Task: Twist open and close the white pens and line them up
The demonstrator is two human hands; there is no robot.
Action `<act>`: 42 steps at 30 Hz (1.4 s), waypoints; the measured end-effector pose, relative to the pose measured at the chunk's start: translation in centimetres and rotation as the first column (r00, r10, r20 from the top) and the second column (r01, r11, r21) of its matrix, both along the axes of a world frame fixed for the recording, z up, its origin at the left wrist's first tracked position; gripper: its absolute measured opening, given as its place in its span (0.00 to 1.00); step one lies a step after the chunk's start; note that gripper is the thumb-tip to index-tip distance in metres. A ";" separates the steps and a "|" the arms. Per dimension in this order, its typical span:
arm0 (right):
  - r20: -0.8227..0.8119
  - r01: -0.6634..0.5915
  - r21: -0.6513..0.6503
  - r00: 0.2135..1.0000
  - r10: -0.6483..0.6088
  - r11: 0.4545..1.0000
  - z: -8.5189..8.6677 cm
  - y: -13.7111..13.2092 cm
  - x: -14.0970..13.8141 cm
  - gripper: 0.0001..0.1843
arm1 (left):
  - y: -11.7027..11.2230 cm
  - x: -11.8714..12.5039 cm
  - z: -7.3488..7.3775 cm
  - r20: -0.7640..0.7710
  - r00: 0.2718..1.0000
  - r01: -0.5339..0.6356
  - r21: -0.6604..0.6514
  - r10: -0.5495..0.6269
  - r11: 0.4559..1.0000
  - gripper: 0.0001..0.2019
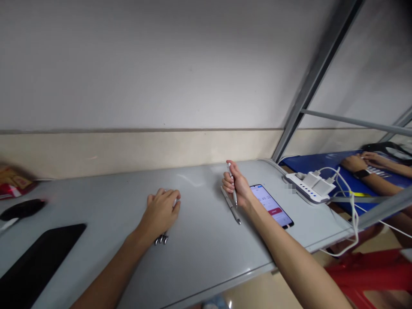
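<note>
My right hand (pixel 236 185) is closed around a silver-grey pen (pixel 234 198), held nearly upright with its tip down and the thumb near its top end. A second grey pen (pixel 231 206) lies slantwise on the table just beside that hand. My left hand (pixel 162 210) rests on the tabletop with bent fingers over several pens (pixel 161 239). Only their shiny tips stick out below the palm, and a pale bit shows by the fingertips; the rest is covered. A phone (pixel 273 206) with a lit timer screen lies right of my right hand, partly behind the forearm.
A white power strip (pixel 307 188) with plugged chargers and cables sits at the table's right end, near a metal frame post (pixel 299 103). At left are a black mat (pixel 45 262), a dark mouse (pixel 23 209) and a red packet (pixel 14 182). Another person's hands (pixel 360 163) are over a blue table.
</note>
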State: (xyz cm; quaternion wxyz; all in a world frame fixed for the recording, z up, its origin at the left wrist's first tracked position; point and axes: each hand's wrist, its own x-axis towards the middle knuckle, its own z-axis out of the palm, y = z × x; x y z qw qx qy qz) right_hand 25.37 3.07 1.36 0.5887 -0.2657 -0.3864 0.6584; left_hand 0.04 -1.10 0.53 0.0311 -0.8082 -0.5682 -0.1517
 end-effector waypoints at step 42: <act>0.981 0.175 0.158 -0.141 -0.134 0.972 -0.6 0.7 2.7 0.15 | -0.4 0.5 -0.5 0.016 0.997 0.070 -0.041 -0.069 0.997 0.08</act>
